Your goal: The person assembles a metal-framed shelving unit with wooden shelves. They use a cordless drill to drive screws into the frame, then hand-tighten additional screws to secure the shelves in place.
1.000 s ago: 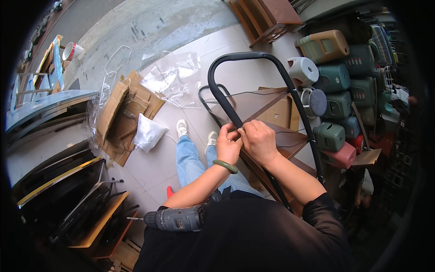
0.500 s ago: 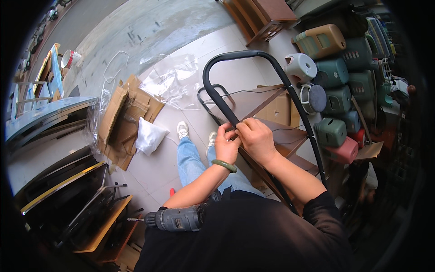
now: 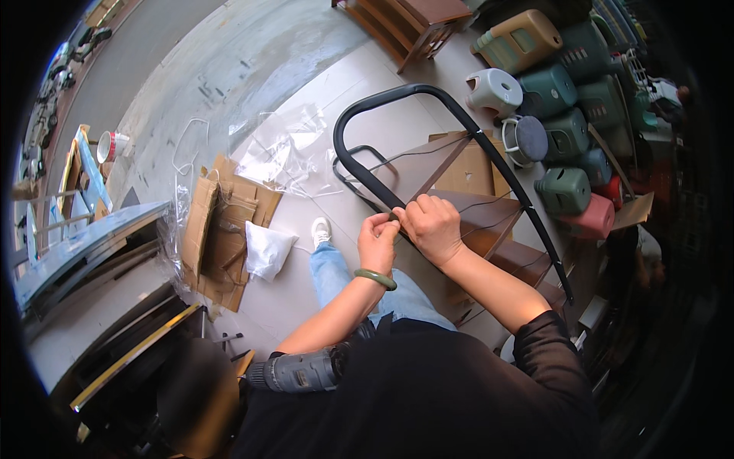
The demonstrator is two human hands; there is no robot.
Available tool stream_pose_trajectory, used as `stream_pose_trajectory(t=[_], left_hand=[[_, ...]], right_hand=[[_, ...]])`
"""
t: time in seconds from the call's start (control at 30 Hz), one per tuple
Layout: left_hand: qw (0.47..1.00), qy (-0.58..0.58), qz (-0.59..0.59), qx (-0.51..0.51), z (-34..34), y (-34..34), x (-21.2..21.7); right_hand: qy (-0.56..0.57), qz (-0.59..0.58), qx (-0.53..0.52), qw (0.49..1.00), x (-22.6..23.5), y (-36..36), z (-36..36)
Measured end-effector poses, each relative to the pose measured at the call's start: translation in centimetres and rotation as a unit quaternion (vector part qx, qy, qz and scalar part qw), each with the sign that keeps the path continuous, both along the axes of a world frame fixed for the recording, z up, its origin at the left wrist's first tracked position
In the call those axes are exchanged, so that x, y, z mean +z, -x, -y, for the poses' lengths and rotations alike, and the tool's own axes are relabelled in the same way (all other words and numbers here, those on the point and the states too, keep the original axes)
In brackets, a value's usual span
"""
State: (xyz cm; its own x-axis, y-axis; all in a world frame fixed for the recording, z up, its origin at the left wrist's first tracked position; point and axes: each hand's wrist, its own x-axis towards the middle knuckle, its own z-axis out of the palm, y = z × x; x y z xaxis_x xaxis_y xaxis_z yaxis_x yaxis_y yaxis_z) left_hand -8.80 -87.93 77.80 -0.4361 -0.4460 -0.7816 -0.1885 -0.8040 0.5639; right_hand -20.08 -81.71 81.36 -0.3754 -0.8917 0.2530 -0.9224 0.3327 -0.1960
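Observation:
A shelf rack stands in front of me, with a bent black metal tube frame (image 3: 459, 115) and brown wooden shelves (image 3: 489, 218). My right hand (image 3: 432, 229) is closed round the tube's sloping near side. Close beside it, my left hand (image 3: 377, 243), with a green bangle (image 3: 375, 279) at the wrist, has thumb and fingers pinched together at the tube. Whatever is between those fingertips is hidden. A grey-black cordless drill (image 3: 302, 372) lies against my black shirt below the left forearm.
Flattened cardboard (image 3: 202, 222), clear plastic wrap (image 3: 283, 153) and a white bag (image 3: 267, 250) lie on the floor at left. Stacked plastic stools (image 3: 566, 187) line the right. A brown cabinet (image 3: 405, 27) stands far ahead. Dark panels (image 3: 138, 352) lean at lower left.
The view has shifted and turned a little, so the floor things sit lower at left. Both hands stay at the same part of the tube, with small finger movements.

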Motion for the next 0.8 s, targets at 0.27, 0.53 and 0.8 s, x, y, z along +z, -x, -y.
stream_pose_trajectory(t=[0.27, 0.53, 0.8], left_hand=[[0.994, -0.056, -0.023, 0.087, 6.7, -0.2, 1.3], [0.966, -0.201, 0.087, 0.137, 10.9, -1.9, -4.0], [0.965, -0.189, 0.11, 0.142, 9.9, -1.2, -7.8]], right_hand=[[-0.035, 0.43, 0.102, 0.896, 9.6, -8.7, -0.6], [0.026, 0.646, 0.233, 0.726, 8.0, -13.8, 5.7], [0.131, 0.59, 0.144, 0.783, 8.7, -14.9, 5.5]])
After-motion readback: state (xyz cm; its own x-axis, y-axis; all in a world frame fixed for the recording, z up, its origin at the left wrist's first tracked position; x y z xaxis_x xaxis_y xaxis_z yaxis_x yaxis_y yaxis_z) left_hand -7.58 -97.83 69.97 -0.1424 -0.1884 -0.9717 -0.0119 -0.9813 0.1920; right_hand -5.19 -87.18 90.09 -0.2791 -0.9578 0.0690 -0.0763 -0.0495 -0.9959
